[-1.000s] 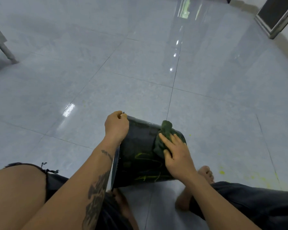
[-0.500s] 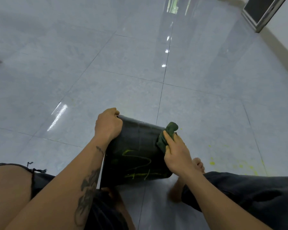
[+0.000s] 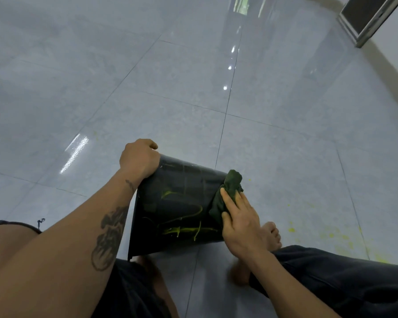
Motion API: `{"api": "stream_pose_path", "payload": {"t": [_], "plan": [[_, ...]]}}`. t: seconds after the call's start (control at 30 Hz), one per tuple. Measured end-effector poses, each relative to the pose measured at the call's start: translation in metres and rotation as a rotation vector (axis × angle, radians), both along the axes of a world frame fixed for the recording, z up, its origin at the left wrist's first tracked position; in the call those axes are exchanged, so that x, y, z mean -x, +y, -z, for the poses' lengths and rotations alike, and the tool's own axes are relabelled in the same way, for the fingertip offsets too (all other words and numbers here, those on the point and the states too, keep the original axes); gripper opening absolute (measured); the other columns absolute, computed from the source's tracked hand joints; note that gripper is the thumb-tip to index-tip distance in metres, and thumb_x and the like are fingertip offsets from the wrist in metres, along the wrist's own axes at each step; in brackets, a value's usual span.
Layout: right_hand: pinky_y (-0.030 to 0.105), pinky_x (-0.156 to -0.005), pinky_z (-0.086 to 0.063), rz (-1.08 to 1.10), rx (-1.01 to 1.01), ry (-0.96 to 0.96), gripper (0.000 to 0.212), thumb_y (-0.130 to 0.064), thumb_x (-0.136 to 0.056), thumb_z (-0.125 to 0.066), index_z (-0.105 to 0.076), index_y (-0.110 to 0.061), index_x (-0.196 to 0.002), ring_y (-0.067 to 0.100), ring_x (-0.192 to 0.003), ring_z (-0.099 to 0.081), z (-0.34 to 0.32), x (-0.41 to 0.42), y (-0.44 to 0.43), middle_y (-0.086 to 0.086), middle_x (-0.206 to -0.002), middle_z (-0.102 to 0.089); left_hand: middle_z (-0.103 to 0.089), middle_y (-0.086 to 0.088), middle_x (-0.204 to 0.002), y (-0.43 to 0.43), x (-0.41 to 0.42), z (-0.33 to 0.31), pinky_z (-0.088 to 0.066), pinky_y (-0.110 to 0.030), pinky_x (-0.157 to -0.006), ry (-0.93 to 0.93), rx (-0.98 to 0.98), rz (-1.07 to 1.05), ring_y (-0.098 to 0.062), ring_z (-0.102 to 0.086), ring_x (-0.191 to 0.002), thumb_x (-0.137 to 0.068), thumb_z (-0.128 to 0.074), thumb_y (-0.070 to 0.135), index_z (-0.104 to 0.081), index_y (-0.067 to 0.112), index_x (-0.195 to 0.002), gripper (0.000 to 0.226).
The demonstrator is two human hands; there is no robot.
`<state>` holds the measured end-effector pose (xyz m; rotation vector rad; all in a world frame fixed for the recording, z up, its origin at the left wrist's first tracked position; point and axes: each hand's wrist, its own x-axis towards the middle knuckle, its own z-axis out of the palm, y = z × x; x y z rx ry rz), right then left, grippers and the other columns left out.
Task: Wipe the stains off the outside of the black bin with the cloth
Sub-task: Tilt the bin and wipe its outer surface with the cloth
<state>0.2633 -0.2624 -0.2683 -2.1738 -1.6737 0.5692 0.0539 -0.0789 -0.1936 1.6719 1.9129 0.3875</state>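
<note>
A glossy black plastic bin (image 3: 179, 210) lies on its side on the pale grey tiled floor (image 3: 193, 92), held between the person's two hands with its rim end toward the left hand and its base end toward the right. The left hand (image 3: 139, 160) is curled closed over the bin's far rim corner, fingers wrapped around the edge and out of sight behind it. The right hand (image 3: 241, 222) lies nearly flat, fingers (image 3: 228, 200) stretched out and slightly spread, pressing a crumpled dark green cloth (image 3: 228, 191) against the bin's outer wall near the base end; part of the cloth bunches up beyond the fingertips. Between the two hands, on the upward-facing side of the bin, run thin yellow-green streaky stains (image 3: 186, 230), the brightest of them along the near edge, closer to the right hand. A bare foot (image 3: 272, 235) shows just beyond the right wrist, and small yellow specks (image 3: 331, 236) dot the floor farther to the right of that hand.
</note>
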Motion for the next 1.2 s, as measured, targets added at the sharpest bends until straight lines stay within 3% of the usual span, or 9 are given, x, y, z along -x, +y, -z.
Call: {"api": "stream_pose_path", "payload": {"t": [0.1, 0.23, 0.37, 0.53, 0.63, 0.8, 0.97, 1.1, 1.2], "plan": [[0.054, -0.117, -0.024, 0.064, 0.024, 0.023, 0.059, -0.034, -0.092, -0.029, -0.033, -0.033, -0.151, 0.024, -0.148, -0.023, -0.003, -0.004, 0.032, 0.001, -0.161, -0.029, -0.062, -0.011, -0.135, -0.005, 0.003, 0.004, -0.046, -0.038, -0.098, -0.063, -0.040, -0.021, -0.033, -0.057, -0.119, -0.092, -0.044, 0.006, -0.066, 0.018, -0.128, 0.044], [0.054, -0.112, -0.029, 0.110, 0.218, 0.010, 0.050, -0.027, -0.096, -0.031, -0.043, -0.030, -0.145, 0.030, -0.135, -0.040, -0.016, -0.003, 0.087, 0.006, -0.151, -0.043, -0.062, -0.011, -0.131, -0.014, 0.004, 0.011, -0.042, -0.030, -0.095, -0.194, -0.075, -0.100, -0.029, -0.057, -0.118, -0.094, -0.041, 0.005, -0.066, 0.016, -0.126, 0.041], [0.049, -0.113, -0.032, -0.009, 0.215, 0.042, 0.049, -0.024, -0.095, -0.034, -0.049, -0.029, -0.142, 0.033, -0.129, -0.046, -0.033, 0.031, 0.117, 0.008, -0.147, -0.049, -0.061, -0.009, -0.128, -0.011, 0.007, 0.020, -0.040, -0.027, -0.083, -0.257, -0.066, -0.158, -0.020, -0.054, -0.097, -0.093, -0.044, 0.007, -0.063, 0.021, -0.125, 0.040], [0.048, -0.123, -0.010, -0.293, -0.082, 0.084, 0.057, -0.028, -0.092, -0.032, -0.038, -0.031, -0.149, 0.023, -0.149, -0.020, -0.032, 0.087, 0.074, 0.002, -0.160, -0.031, -0.061, -0.008, -0.129, 0.002, 0.008, 0.020, -0.038, -0.028, -0.080, -0.256, -0.026, -0.175, -0.020, -0.051, -0.094, -0.090, -0.046, 0.009, -0.063, 0.022, -0.122, 0.038], [0.042, -0.124, -0.003, -0.356, -0.144, 0.017, 0.059, -0.033, -0.094, -0.033, -0.027, -0.040, -0.152, 0.016, -0.152, -0.008, -0.020, 0.067, 0.043, -0.001, -0.164, -0.022, -0.063, -0.008, -0.125, 0.008, 0.005, 0.018, -0.041, -0.027, -0.081, -0.280, -0.017, -0.177, -0.022, -0.054, -0.095, -0.088, -0.046, 0.007, -0.067, 0.023, -0.113, 0.036], [0.054, -0.120, -0.015, -0.056, -0.047, -0.021, 0.057, -0.041, -0.096, -0.025, -0.023, -0.039, -0.153, 0.022, -0.151, -0.015, 0.001, 0.012, 0.038, 0.003, -0.163, -0.024, -0.067, -0.008, -0.121, 0.002, 0.005, 0.014, -0.045, -0.028, -0.087, -0.245, -0.033, -0.149, -0.025, -0.060, -0.107, -0.088, -0.047, 0.003, -0.073, 0.019, -0.108, 0.037], [0.058, -0.120, -0.008, 0.161, 0.201, -0.016, 0.050, -0.033, -0.102, -0.025, -0.032, -0.028, -0.151, 0.030, -0.149, -0.017, -0.009, 0.003, 0.079, 0.006, -0.160, -0.028, -0.069, -0.006, -0.112, -0.006, 0.005, 0.015, -0.042, -0.026, -0.078, -0.259, -0.042, -0.168, -0.018, -0.054, -0.089, -0.087, -0.048, 0.002, -0.074, 0.018, -0.101, 0.034], [0.053, -0.116, -0.022, -0.036, 0.132, -0.055, 0.049, -0.033, -0.097, -0.027, -0.042, -0.026, -0.143, 0.032, -0.138, -0.034, -0.026, 0.046, 0.105, 0.011, -0.151, -0.041, -0.066, -0.007, -0.111, -0.004, 0.005, 0.015, -0.041, -0.029, -0.073, -0.238, -0.018, -0.163, -0.021, -0.054, -0.086, -0.085, -0.048, 0.003, -0.072, 0.019, -0.103, 0.034], [0.051, -0.122, -0.008, -0.230, 0.046, -0.019, 0.054, -0.035, -0.099, -0.028, -0.026, -0.032, -0.152, 0.026, -0.150, -0.014, -0.034, 0.077, 0.085, 0.007, -0.162, -0.023, -0.062, -0.009, -0.122, 0.000, 0.007, 0.018, -0.041, -0.029, -0.077, -0.282, 0.003, -0.176, -0.023, -0.054, -0.091, -0.083, -0.047, 0.006, -0.069, 0.021, -0.109, 0.037]]}}
